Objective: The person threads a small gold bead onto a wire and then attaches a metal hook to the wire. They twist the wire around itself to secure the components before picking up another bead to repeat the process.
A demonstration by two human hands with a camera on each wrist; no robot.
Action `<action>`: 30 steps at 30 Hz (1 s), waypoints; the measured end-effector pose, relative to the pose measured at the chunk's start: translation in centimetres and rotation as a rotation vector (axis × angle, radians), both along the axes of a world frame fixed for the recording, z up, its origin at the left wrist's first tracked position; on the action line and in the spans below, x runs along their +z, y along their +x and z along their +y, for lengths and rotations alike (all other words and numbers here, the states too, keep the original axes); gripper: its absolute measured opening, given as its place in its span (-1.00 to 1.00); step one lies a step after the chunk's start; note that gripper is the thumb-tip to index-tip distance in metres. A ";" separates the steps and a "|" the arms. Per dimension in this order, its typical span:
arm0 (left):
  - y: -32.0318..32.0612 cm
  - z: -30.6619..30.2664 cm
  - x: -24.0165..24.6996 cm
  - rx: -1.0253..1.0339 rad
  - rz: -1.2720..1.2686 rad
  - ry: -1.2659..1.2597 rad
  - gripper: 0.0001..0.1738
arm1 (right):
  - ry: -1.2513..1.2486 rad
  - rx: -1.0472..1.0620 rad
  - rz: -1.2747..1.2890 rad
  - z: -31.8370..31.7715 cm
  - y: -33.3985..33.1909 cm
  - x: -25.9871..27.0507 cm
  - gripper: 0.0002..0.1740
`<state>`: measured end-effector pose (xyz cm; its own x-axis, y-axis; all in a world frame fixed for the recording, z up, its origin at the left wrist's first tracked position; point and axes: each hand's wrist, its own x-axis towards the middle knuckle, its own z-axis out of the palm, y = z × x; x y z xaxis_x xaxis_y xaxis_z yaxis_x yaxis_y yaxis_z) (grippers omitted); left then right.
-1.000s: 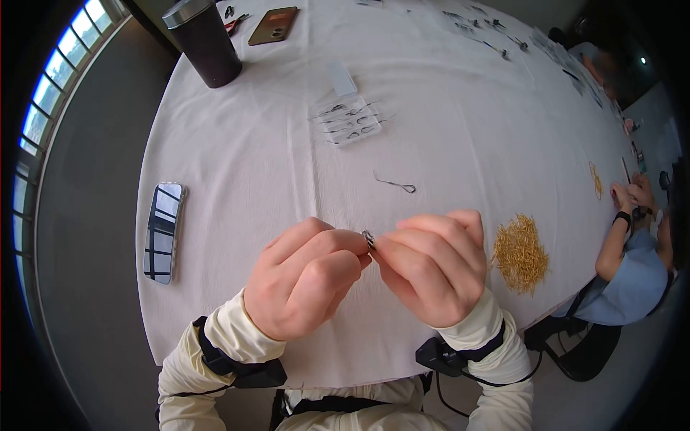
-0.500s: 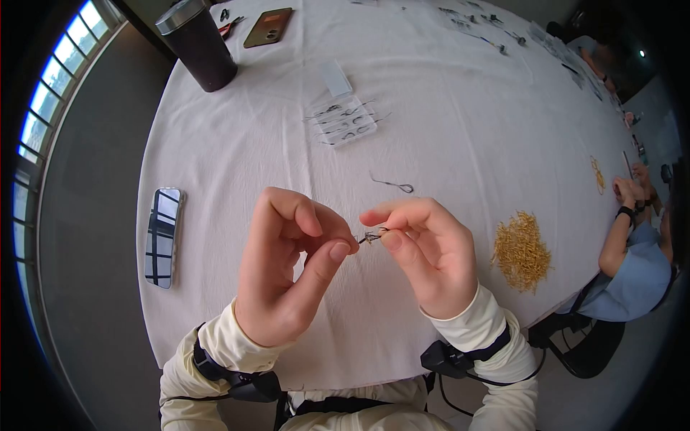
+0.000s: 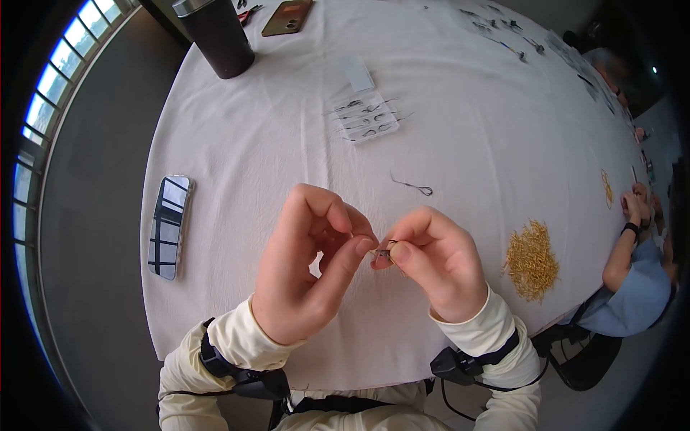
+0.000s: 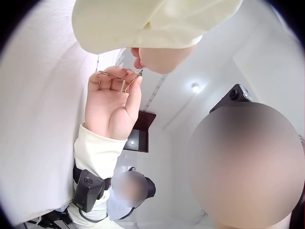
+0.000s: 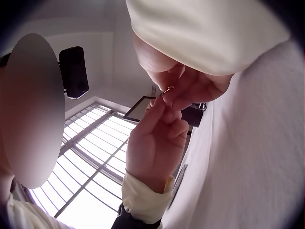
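In the head view the left hand (image 3: 310, 262) and right hand (image 3: 438, 262) meet over the white cloth. Thumb and fingers of each pinch a small dark metal piece (image 3: 383, 253) between them. The left wrist view shows the right hand (image 4: 112, 102) with a thin curved hook (image 4: 102, 74) at its fingers. From the right wrist view, the left hand (image 5: 155, 148) has its fingertips against the other hand's, a small shiny bit (image 5: 167, 89) between them. Beyond the hands lies a dark looped wire (image 3: 424, 190). The piece is too small to make out fully.
A heap of gold pieces (image 3: 532, 261) lies at the right, a phone (image 3: 170, 228) at the left. Farther back are a clear compartment box (image 3: 368, 118) with hooks, a dark tumbler (image 3: 219, 39) and another phone (image 3: 287, 17). Another person's arm (image 3: 619, 251) rests at the right edge.
Since a second ago both hands have turned so the thumbs show, with the piece still between them. Over the last half second they moved slightly right and closer together; the head view shifted a little.
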<state>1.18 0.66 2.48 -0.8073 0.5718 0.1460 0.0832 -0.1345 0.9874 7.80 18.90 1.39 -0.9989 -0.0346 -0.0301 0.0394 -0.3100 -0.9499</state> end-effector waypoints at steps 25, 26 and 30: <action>0.1 -0.4 0.4 -0.004 0.207 -0.212 -0.73 | 1.276 -0.358 0.923 -0.3 -0.7 -0.2 -0.72; 0.2 -0.3 0.6 -0.006 0.209 -0.210 -0.73 | 1.296 -0.367 0.940 -0.2 -0.7 -0.2 -0.74; 0.0 -0.1 0.6 0.018 0.477 -0.236 -0.68 | 1.347 -0.389 0.970 -0.1 -0.6 0.0 -0.77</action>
